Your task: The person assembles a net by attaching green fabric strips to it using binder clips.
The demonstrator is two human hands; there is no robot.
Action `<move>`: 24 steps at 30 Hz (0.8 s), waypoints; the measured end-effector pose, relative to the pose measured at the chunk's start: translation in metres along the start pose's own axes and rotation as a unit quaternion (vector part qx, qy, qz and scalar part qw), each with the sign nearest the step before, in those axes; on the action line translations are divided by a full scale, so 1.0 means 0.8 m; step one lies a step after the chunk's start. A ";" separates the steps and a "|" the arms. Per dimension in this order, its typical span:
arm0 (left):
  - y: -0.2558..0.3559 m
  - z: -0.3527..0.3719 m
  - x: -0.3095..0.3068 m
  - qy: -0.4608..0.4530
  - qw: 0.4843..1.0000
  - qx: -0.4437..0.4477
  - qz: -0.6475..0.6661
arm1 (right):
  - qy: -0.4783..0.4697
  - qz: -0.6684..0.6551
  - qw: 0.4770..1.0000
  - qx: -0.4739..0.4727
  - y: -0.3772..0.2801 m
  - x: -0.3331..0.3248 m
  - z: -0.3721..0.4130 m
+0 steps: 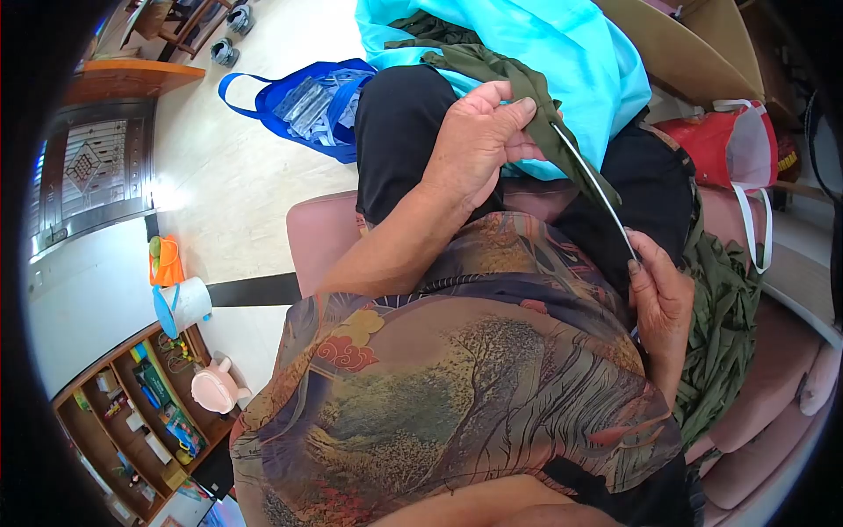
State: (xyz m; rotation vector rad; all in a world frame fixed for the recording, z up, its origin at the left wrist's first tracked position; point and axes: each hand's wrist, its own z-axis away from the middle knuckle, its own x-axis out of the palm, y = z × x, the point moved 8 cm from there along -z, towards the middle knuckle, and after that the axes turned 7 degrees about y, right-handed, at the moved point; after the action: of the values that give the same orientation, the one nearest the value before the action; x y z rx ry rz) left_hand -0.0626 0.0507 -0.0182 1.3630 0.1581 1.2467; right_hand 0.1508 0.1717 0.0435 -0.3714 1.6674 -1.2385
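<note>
My left hand pinches a strip of olive-green fabric between thumb and fingers, above my lap. A thin, stiff-looking white rod runs along the strip, its upper end at the cloth close to my left fingers. Lower down on the right, my right hand grips the rod's other end between thumb and forefinger. Bright turquoise cloth lies behind the strip, with more olive fabric on top of it. A heap of olive fabric rests on the seat beside my right hand.
A blue bag full of clear plastic packets stands left of my knee. On the right are a red bag with white handles and a cardboard box. I sit on a pink sofa. Shelves and a pink stool stand lower left.
</note>
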 end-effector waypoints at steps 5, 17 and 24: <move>0.000 -0.001 -0.001 -0.003 1.000 0.011 -0.019 | -0.012 0.014 1.000 0.004 -0.004 0.003 -0.002; -0.026 0.002 0.022 0.001 1.000 -0.023 -0.010 | 0.022 0.020 0.999 0.029 0.003 0.012 -0.009; -0.092 0.026 0.054 -0.108 0.981 -0.099 -0.125 | 0.043 -0.040 0.996 0.071 0.026 0.030 -0.036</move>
State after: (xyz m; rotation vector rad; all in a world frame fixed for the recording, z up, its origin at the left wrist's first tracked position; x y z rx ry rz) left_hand 0.0120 0.0889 -0.0457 1.2526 0.0490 0.8755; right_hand 0.1220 0.1794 0.0134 -0.3026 1.6396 -1.4412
